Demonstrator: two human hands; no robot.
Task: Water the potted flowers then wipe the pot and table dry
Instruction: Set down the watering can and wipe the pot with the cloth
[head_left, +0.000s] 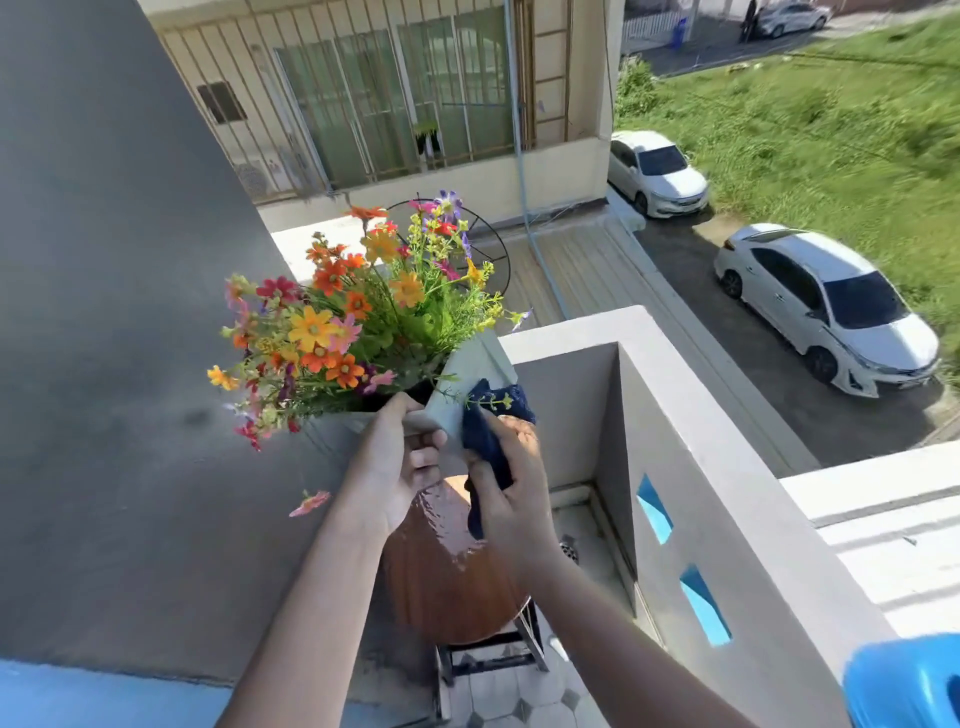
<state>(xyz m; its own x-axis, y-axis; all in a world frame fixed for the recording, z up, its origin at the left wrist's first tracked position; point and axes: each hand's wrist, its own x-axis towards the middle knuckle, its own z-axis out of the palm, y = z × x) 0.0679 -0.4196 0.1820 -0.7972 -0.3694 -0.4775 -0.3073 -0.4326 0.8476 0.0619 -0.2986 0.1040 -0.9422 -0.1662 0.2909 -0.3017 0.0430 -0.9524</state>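
Grey pot (467, 384) of flowers (353, 312) is gripped at its rim by the left hand (395, 467) above the wet round tabletop (441, 561); a dark blue cloth (488, 447) is clutched against it by the right hand (514, 493).

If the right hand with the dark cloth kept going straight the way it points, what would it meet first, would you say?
Probably the pale pot: the right hand presses the blue cloth up against its side already. The flowers lie beyond. Depth is hard to judge here.
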